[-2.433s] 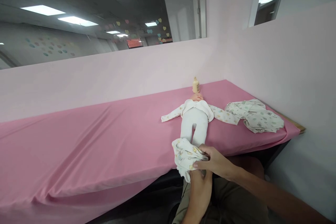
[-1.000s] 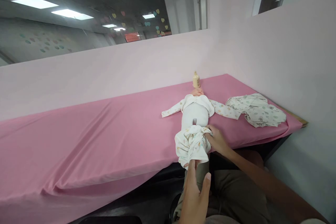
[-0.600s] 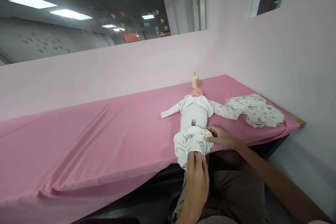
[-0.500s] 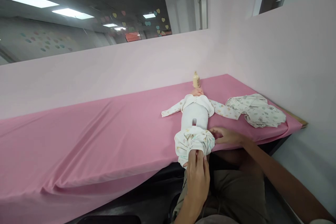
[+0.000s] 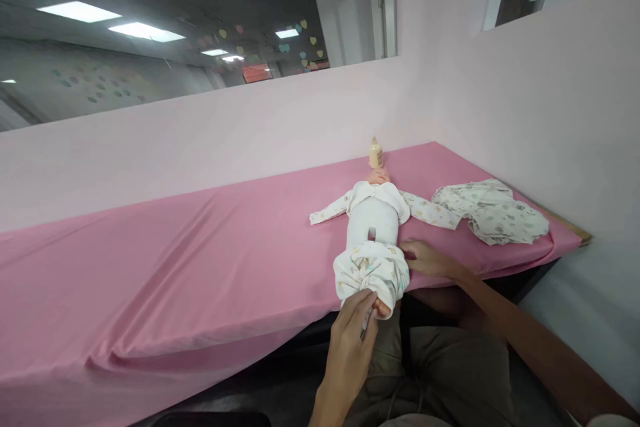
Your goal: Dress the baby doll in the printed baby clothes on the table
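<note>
- While it lies on its back just beyond both hands, the doll shows a plain white body, printed sleeves spread wide, and its head pointing away from the person.
- Printed trousers are bunched over its legs, between the two hands, at the near edge of the pink sheet.
- A pinkish foot pokes out of one cuff, just beside the left fingertips.
- Half a second earlier the left hand lay straight under the cuffs and no foot showed; now it sits lower and comes in at an angle from the left.
- The right hand has hardly shifted along the waistband since then.
- Left hand: fingers are drawn together, pinching the cuff hem next to the foot.
- Right hand: it rests against the waistband at the doll's hip with fingers curled on the cloth; whether they grip it cannot be told.
- Far beyond the hands, a bottle stands at the doll's head.
- A loose printed garment lies beyond and to the right of the right hand, well apart from it.
</note>
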Tool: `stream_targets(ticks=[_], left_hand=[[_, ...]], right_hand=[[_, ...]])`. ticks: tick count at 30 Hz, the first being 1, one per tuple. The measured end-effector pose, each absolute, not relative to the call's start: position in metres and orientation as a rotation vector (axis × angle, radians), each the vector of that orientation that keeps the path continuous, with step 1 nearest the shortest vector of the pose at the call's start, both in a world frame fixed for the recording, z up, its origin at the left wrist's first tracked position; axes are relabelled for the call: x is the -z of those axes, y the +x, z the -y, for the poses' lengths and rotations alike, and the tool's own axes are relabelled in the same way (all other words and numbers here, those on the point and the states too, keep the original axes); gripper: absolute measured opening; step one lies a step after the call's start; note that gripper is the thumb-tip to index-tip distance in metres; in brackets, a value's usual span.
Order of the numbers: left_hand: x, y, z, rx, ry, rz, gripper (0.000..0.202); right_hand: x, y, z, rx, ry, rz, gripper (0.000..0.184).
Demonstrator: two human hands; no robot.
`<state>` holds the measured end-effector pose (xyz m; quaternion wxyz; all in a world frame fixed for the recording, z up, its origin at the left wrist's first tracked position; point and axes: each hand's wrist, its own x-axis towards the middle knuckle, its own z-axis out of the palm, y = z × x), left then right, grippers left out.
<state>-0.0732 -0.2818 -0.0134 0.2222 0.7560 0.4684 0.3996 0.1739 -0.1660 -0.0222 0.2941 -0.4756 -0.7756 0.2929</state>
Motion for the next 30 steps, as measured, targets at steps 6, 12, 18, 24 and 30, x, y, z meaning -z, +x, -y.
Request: stream_targets(ticks=[6,12,18,24,30], left_hand=[[0.033,-0.066,0.278,-1.364,2.175,-1.407,0.034],[0.029,-0.088,0.258,-1.257,1.949,-1.519,0.034],[-0.001,-0.114,0.175,-1.016,1.611,-1.345,0.033],[-0.009,-0.118,0.152,-0.683,1.634,-1.053,0.025],[-0.008,-0.125,0.151,-0.573,1.706,-0.978,0.021]], right_hand=[[0.029,0.167,0.149,-0.288,-1.519,2.125,0.013],[0.038,0.16,0.14,-0.206,-1.649,2.009,0.014],[0.038,0.162,0.138,-0.178,-1.658,2.028,0.014],[0.015,0.168,0.146,-0.184,-1.558,1.953,0.018],[-0.028,0.131,0.151,-0.31,-1.354,2.13,0.019]])
